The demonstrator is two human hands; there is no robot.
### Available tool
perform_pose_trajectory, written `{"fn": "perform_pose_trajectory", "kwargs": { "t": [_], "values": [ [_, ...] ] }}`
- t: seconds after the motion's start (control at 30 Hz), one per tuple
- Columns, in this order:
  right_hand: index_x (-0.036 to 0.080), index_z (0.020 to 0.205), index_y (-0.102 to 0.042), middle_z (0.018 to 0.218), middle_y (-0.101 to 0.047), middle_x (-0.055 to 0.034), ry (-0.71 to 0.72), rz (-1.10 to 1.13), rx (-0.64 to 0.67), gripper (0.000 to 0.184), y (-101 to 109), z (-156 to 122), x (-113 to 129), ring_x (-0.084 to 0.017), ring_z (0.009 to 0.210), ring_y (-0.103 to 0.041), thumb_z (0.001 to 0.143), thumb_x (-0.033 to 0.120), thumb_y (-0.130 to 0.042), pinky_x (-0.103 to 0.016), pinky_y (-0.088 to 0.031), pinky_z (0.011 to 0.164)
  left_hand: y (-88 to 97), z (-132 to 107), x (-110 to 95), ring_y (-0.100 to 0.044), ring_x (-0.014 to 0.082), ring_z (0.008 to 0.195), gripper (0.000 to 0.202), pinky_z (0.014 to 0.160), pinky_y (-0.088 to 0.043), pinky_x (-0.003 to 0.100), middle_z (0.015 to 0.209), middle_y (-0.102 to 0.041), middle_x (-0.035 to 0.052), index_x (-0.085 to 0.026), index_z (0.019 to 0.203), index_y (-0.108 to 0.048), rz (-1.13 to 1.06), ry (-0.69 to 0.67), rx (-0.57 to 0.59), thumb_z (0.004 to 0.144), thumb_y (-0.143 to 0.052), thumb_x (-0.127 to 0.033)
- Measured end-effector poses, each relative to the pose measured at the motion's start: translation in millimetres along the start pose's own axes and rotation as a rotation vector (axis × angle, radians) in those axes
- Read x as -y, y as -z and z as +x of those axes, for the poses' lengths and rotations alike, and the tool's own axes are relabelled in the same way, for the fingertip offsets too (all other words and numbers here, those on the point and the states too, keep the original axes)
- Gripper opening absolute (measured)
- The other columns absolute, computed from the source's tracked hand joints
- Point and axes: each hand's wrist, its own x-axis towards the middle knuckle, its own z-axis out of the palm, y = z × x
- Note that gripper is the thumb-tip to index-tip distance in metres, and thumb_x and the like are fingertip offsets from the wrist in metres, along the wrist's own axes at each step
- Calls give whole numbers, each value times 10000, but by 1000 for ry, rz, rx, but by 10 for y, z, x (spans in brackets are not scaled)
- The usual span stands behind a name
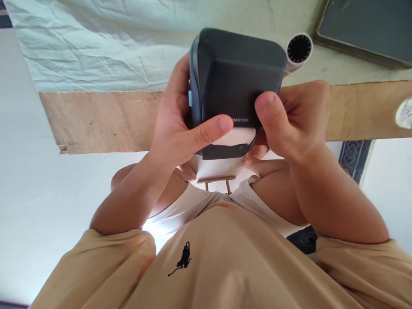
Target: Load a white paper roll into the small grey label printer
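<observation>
Left hand (170, 128) and right hand (304, 118) are gripping the printer (240, 81), upper centre of frame, thumbs on its face. Left thumb's overlapping the paper (240, 136); should be pressing lightly there.

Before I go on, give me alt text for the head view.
The left hand and right hand grip a dark boxy device from either side, a white strip showing near its lower end. Beyond it, a white cylinder with a dark end and a dark rectangular object rest on pale cloth, with bare wood nearer.
</observation>
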Motion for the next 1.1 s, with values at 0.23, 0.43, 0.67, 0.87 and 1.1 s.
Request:
{"fn": "perform_pose_trajectory", "kwargs": {
  "t": [0.23, 0.43, 0.67, 0.87, 1.1],
  "values": [
    [120, 493, -445, 483, -336, -39, -49, 71, 55, 987, 23, 18, 33, -25, 534, -201, 734, 1066, -299, -254, -131, 562, -18, -17, -5, -666, 149, 938, 372, 835, -587, 305, 1021, -681, 5, -236, 1121, -703, -29, 35, 10, 822, -892, -354],
    [124, 493, -451, 471, -370, -34, -28, 100, 22, 904, -8, 23, -27, -23, 528, -217, 808, 971, -421, -262, -172, 572, -34, -1, -24, -648, 137, 902, 352, 810, -576, 262, 991, -687, -9, -257, 1067, -744, -28, 30, -29, 782, -924, -358],
    [131, 528, -382, 503, -420, -33, -26, 83, 9, 933, -24, 60, -42, -20, 546, -228, 773, 1030, -340, -254, -194, 596, -85, 98, 50, -742, 304, 1055, 506, 821, -629, 391, 1004, -720, 41, -340, 1149, -734, 74, 22, -144, 758, -864, -634],
    [139, 611, -260, 543, -450, -42, 14, 2, 4, 849, -35, 31, -44, -48, 558, -255, 894, 938, -204, -275, -184, 600, -193, 220, 60, -717, 331, 1249, 560, 953, -652, 465, 1047, -763, 55, -360, 1317, -676, 18, 131, -223, 912, -616, -743],
    [132, 618, -284, 527, -279, -42, 61, -115, -20, 821, -49, 46, -7, -58, 536, -208, 900, 896, -185, -300, -157, 583, -187, 159, 78, -642, 328, 1355, 695, 1001, -644, 452, 1174, -734, 68, -278, 1150, -764, -116, 111, -146, 982, -336, -798]
  ]
}}
